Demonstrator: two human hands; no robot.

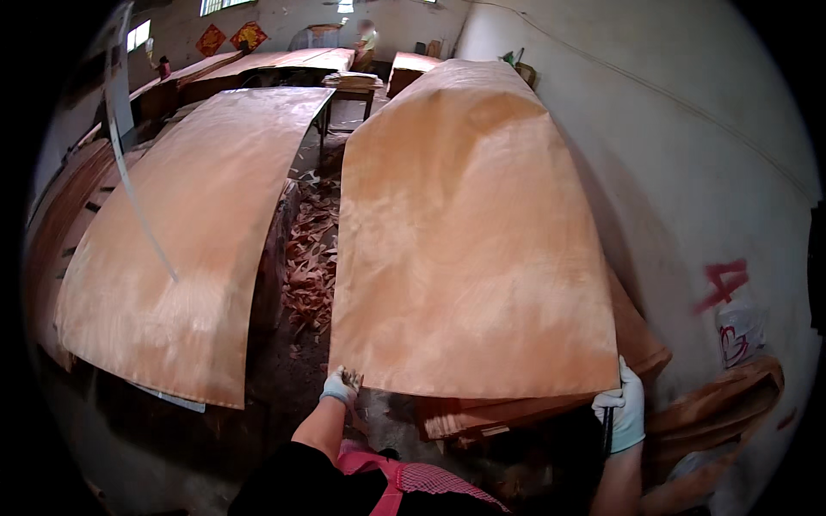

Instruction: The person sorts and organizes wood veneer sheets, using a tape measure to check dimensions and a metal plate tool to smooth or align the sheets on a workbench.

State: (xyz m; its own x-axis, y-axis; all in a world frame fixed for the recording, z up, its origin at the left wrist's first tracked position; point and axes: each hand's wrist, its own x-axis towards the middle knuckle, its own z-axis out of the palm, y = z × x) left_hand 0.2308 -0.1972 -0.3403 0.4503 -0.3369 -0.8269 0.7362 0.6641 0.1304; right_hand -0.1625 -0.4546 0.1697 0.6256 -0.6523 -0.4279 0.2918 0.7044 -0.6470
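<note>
A large, thin orange-brown wood veneer sheet (473,258) stretches away from me, its near edge lifted and its far part rippled. My left hand (341,387), in a pale glove with its fingertips showing dark, is closed on the near left corner. At the near right corner my right hand (625,411), in a white glove with a light blue cuff, grips the sheet's edge. A thin dark stick or handle (608,428) also shows beneath the right fingers; what it belongs to is hidden. Below the sheet lies a stack of veneer (473,417), mostly covered.
Left of me, another veneer sheet (181,232) tops a long table. Veneer scraps (310,267) litter the floor between the two. A wall (671,172) runs along the right, with bent veneer (723,404) leaning near it. Another person (366,43) stands at the far end.
</note>
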